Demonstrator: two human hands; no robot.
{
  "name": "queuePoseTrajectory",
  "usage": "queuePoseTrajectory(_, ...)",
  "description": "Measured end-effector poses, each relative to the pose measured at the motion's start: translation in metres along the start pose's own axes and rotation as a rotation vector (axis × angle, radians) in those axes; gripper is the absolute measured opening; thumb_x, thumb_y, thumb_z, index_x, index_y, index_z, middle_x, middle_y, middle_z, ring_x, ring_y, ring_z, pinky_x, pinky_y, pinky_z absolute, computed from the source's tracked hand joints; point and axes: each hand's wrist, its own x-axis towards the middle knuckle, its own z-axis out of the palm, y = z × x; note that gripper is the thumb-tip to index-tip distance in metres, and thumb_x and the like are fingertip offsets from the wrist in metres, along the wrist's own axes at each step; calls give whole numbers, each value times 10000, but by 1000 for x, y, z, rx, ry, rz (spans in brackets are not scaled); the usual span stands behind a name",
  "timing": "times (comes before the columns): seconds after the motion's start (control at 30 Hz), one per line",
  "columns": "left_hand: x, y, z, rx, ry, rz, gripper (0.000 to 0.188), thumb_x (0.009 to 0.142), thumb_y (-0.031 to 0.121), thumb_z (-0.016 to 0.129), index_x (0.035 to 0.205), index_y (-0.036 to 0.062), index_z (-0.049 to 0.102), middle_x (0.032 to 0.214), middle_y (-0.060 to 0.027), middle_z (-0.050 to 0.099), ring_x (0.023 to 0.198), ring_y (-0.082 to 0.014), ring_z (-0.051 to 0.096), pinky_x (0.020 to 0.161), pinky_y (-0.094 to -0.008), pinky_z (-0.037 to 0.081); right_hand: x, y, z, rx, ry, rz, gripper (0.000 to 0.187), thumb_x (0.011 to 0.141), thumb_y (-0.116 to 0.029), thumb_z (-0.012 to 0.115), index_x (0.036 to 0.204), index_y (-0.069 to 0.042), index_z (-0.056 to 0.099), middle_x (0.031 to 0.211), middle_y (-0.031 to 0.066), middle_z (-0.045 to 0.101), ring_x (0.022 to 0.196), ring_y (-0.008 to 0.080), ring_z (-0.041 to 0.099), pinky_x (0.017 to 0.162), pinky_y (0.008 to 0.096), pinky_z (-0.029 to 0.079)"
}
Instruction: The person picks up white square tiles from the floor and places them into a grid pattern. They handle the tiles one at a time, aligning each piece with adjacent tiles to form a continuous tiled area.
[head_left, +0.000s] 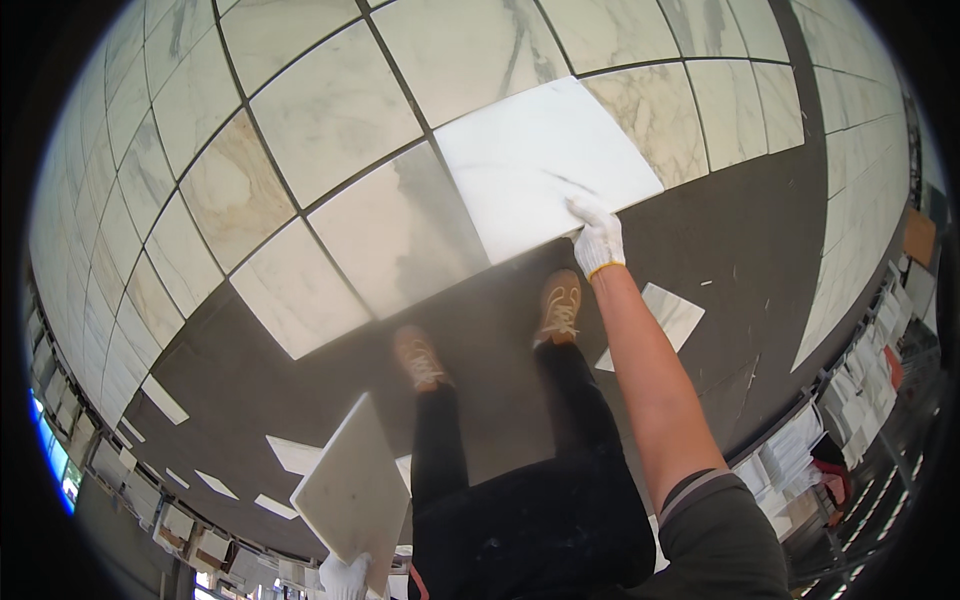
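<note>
With my right hand (pixel 598 235), in a white glove with a yellow cuff, I grip the near edge of a bright white marble tile (pixel 545 150). That tile lies over or against the end of a laid row; whether it rests flat I cannot tell. At the lower left my gloved left hand (pixel 345 578) holds a second marble tile (pixel 352 485) by its lower edge, tilted on its side. The fingers of this hand are partly hidden by the tile. Left of the bright tile is a grey-stained marble tile (pixel 400 230).
Rows of veined marble tiles (pixel 335 110) cover the dark floor (pixel 500 400) ahead, with narrow gaps. Loose cut pieces (pixel 672 315) lie on the right and at the lower left. Racks of stacked slabs (pixel 860 400) line the sides. My shoes (pixel 560 305) stand close to the tiles' near edge.
</note>
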Motion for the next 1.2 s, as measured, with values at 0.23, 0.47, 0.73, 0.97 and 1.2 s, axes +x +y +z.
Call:
queuePoseTrajectory(0.23, 3, 11, -2, -78, -19, -21, 409, 720, 31, 726, 1107, -95, 690, 968, -132, 754, 842, -206, 719, 756, -345, 575, 1, 14, -7, 153, -93, 59, 348, 911, -123, 667, 1222, 32, 691, 1225, 111, 685, 1137, 214, 617, 980, 340, 477)
queuePoseTrajectory(0.47, 16, 15, 4, -108, -19, -13, 377, 721, 33, 724, 1074, -97, 686, 930, -118, 743, 822, -197, 707, 745, -338, 569, 13, 59, -32, 193, 50, 292, 392, 878, -97, 742, 1250, -12, 653, 1181, 106, 702, 1058, 233, 678, 906, 385, 574)
queuePoseTrajectory(0.73, 26, 40, 8, 35, 47, -10, 345, 738, 29, 700, 1063, -85, 688, 902, -89, 733, 820, -174, 693, 745, -314, 554, 46, 111, -50, -49, 130, 453, 417, 907, -253, 783, 1254, -85, 624, 1148, 72, 688, 974, 221, 678, 736, 370, 589)
queuePoseTrajectory(0.97, 27, 85, 1, 357, 11, -32, 365, 886, 234, 734, 1135, -31, 710, 978, -188, 764, 872, -251, 710, 837, -378, 543, 50, 120, -56, -27, 69, 387, 441, 920, -180, 756, 1295, -33, 576, 1202, 114, 637, 1018, 271, 658, 781, 443, 611)
queuePoseTrajectory(1.2, 30, 129, 8, 306, 12, 73, 357, 879, 188, 749, 1136, -56, 703, 1009, -170, 763, 867, -216, 680, 849, -355, 534, 47, 116, -52, 66, 107, 396, 422, 878, -34, 685, 1271, 70, 568, 1224, 195, 626, 1015, 330, 662, 729, 446, 645)
